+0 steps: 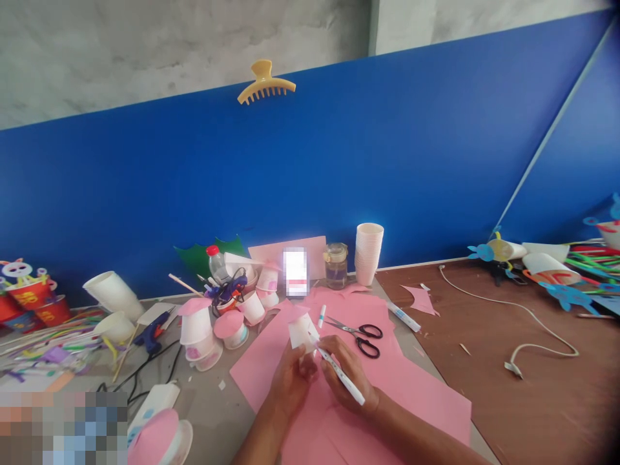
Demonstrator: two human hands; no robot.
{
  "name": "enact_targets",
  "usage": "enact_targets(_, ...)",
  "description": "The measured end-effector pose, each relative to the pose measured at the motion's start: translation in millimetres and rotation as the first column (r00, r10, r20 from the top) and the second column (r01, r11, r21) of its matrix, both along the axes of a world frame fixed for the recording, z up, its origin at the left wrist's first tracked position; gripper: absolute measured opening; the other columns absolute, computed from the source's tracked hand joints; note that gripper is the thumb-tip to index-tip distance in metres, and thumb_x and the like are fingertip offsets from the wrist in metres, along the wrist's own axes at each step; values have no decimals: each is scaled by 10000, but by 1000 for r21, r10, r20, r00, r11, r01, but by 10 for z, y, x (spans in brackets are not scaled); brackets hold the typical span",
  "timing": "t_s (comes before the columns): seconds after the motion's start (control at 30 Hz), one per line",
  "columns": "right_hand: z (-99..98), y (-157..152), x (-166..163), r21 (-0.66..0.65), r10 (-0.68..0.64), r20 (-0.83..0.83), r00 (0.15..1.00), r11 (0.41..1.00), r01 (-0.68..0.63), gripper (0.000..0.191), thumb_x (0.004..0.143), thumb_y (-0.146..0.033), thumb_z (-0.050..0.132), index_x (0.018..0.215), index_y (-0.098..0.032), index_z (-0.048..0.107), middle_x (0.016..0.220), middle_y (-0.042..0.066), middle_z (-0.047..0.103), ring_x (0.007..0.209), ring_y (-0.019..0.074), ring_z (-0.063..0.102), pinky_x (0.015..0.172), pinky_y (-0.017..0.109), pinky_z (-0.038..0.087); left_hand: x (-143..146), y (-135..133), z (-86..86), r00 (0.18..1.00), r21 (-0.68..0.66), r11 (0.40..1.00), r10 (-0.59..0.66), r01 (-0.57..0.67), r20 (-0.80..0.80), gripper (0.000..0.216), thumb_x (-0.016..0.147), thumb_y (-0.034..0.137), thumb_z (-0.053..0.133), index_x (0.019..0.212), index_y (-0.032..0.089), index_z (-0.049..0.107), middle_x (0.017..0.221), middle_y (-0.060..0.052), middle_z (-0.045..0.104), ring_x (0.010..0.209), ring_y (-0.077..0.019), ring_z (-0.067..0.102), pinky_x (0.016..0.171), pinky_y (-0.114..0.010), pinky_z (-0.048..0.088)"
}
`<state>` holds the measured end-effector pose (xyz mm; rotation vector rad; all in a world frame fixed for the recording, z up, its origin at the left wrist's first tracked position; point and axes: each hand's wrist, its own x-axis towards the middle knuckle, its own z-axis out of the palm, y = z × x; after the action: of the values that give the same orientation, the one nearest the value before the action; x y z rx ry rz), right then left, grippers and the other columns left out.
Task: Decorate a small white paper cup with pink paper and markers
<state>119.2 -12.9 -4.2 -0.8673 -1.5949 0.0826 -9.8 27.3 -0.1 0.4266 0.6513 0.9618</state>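
Observation:
My left hand (pixel 293 381) is closed around the lower part of a small white paper cup (pixel 301 330) with a pink paper top. In my right hand (pixel 349 371) is a white marker pen (pixel 343 376), its tip close to the cup's side; whether it touches I cannot tell. Large pink paper sheets (pixel 426 394) lie under both hands. Just beyond my right hand, scissors (pixel 361 332) with black handles rest on the paper, beside a small white pen cap (pixel 322 316).
A phone (pixel 295 271), a lidded glass jar (pixel 336 266) and a stack of paper cups (pixel 369 253) stand at the back. Left are pink-topped cups (pixel 197 329), a glue gun (pixel 152 332) and cords. A white cable (pixel 527 310) lies right. A blue partition (pixel 310 161) rises behind.

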Motion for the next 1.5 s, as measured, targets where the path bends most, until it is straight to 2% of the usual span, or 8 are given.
enact_targets(0.27, -24, 12, 11, 2, 11, -1, 1000, 1000, -11, 261, 877, -121, 451, 1122, -188, 511, 910, 91, 613, 847, 193, 600, 741, 332, 535, -5, 15, -56, 999, 51, 997, -54, 54, 1, 254, 670, 256, 734, 640, 168, 498, 463, 87, 342, 453, -60, 306, 494, -219, 312)
enact_targets(0.5, -24, 11, 13, 5, 11, 10, 1000, 1000, -11, 257, 886, -129, 438, 1128, -191, 502, 905, 93, 613, 846, 199, 602, 739, 344, 538, 4, 24, -55, 999, 55, 997, -50, 50, -1, 259, 664, 255, 738, 630, 160, 499, 478, 85, 339, 465, -59, 307, 506, -220, 315)
enact_targets(0.8, 10, 1, 9, -40, 4, -14, 1000, 999, -4, 195, 909, -193, 431, 1085, -208, 514, 853, 78, 609, 770, 197, 601, 679, 335, 538, 0, 22, -66, 998, 68, 996, -54, 55, -21, 207, 692, 259, 716, 694, 163, 533, 490, 80, 341, 471, -68, 322, 500, -226, 303)
enact_targets(1.23, 6, 3, 19, -36, -12, -20, 1000, 999, 11, 169, 907, -196, 433, 1051, -192, 522, 840, 66, 607, 749, 174, 594, 673, 300, 525, 2, 17, -62, 997, 97, 993, -63, 66, -34, 204, 691, 281, 716, 743, 169, 555, 504, 81, 348, 475, -68, 328, 530, -228, 337)
enact_targets(1.5, 14, 11, 26, -40, -10, -21, 1000, 999, 9, 173, 906, -187, 427, 1047, -186, 529, 836, 67, 605, 740, 172, 587, 658, 298, 521, 13, 20, -52, 997, 117, 991, -64, 67, -30, 222, 683, 291, 728, 703, 167, 546, 495, 83, 340, 467, -62, 304, 521, -225, 331)
